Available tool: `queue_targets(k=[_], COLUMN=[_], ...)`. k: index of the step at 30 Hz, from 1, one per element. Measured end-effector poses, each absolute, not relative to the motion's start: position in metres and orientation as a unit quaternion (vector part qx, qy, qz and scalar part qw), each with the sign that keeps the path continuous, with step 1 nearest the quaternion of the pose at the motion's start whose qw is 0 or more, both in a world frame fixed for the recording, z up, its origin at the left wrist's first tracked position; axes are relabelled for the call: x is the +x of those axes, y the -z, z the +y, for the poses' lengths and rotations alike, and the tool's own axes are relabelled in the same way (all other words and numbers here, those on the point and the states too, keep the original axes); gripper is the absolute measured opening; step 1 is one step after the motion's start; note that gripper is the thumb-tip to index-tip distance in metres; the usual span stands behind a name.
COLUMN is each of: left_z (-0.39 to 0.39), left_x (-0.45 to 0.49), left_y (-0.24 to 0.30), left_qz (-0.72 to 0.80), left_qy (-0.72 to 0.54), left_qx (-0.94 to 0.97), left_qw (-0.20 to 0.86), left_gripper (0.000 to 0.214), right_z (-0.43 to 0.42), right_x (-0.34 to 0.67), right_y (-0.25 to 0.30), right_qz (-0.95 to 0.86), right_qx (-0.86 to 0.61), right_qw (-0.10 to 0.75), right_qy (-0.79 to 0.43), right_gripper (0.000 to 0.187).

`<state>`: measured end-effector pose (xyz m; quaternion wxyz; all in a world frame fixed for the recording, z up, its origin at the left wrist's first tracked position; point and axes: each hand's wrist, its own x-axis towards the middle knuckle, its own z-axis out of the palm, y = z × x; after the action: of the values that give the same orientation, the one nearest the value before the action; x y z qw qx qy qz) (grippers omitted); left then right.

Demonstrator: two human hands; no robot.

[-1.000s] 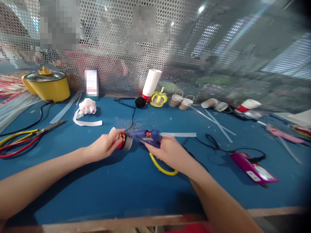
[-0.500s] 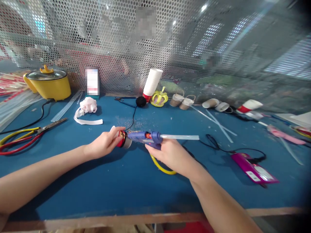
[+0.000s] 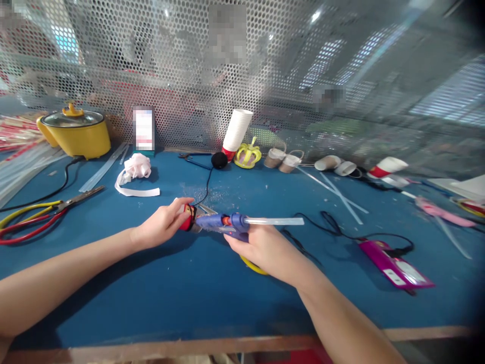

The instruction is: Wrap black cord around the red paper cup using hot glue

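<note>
My left hand (image 3: 162, 226) is closed around a small red paper cup (image 3: 188, 218) lying on its side over the blue table (image 3: 159, 288). My right hand (image 3: 261, 246) grips a blue glue gun (image 3: 223, 222), its nozzle touching the cup's base. A clear glue stick (image 3: 275, 221) juts out of the gun's rear toward the right. A yellow strip (image 3: 252, 266) lies curved under my right hand, mostly hidden.
Yellow and red scissors (image 3: 34, 217) lie at the left, a white ribbon (image 3: 135, 174) and a yellow pot (image 3: 76, 134) behind them. A stack of white cups (image 3: 237, 131), a yellow crown (image 3: 247, 154), several cups and a magenta box (image 3: 394, 263) sit to the right. A perforated screen (image 3: 288, 76) backs the table.
The glue gun's nozzle has shifted slightly lower on the cup, and my right hand has moved a little left, covering more of the yellow strip.
</note>
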<state>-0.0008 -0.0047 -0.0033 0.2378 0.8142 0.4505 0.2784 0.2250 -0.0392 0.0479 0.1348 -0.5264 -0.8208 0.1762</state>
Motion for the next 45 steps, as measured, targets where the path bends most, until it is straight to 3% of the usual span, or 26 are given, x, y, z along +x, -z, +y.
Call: queue_targets(k=[9, 12, 20, 28, 32, 34, 38, 41, 45], left_z=[-0.007, -0.008, -0.013, -0.019, -0.022, -0.023, -0.024, -0.025, -0.024], left_x=[-0.002, -0.003, -0.003, -0.002, -0.002, -0.002, -0.004, -0.004, -0.003], left_y=[0.005, 0.005, 0.005, 0.0, -0.002, -0.002, -0.004, -0.006, -0.005], left_qz=[0.444, 0.437, 0.395, 0.348, 0.334, 0.329, 0.334, 0.355, 0.369], left_qy=[-0.297, -0.304, -0.332, -0.378, -0.378, -0.377, -0.376, -0.371, -0.372], left_qx=[0.803, 0.802, 0.818, 0.831, 0.839, 0.841, 0.833, 0.813, 0.793], left_qw=[0.265, 0.27, 0.255, 0.214, 0.205, 0.205, 0.231, 0.274, 0.312], left_gripper=[0.046, 0.047, 0.046, 0.044, 0.044, 0.043, 0.043, 0.045, 0.046], right_z=[-0.009, 0.019, 0.082, 0.073, 0.048, 0.035, 0.018, 0.016, 0.018], right_x=[0.241, 0.257, 0.277, 0.268, 0.231, 0.208, 0.178, 0.173, 0.176], right_y=[-0.054, -0.044, 0.0, -0.017, -0.032, -0.036, -0.036, -0.033, -0.033], right_qz=[-0.682, -0.641, -0.597, -0.656, -0.718, -0.728, -0.645, -0.588, -0.596], right_qx=[-0.57, -0.583, -0.722, -0.698, -0.623, -0.53, -0.372, -0.377, -0.397], right_qw=[0.287, 0.356, 0.278, 0.264, 0.235, 0.221, 0.27, 0.357, 0.402], right_qy=[-0.357, -0.351, -0.213, -0.118, -0.205, -0.374, -0.61, -0.621, -0.571], right_gripper=[0.018, 0.02, 0.036, 0.033, 0.044, 0.055, 0.041, 0.025, 0.021])
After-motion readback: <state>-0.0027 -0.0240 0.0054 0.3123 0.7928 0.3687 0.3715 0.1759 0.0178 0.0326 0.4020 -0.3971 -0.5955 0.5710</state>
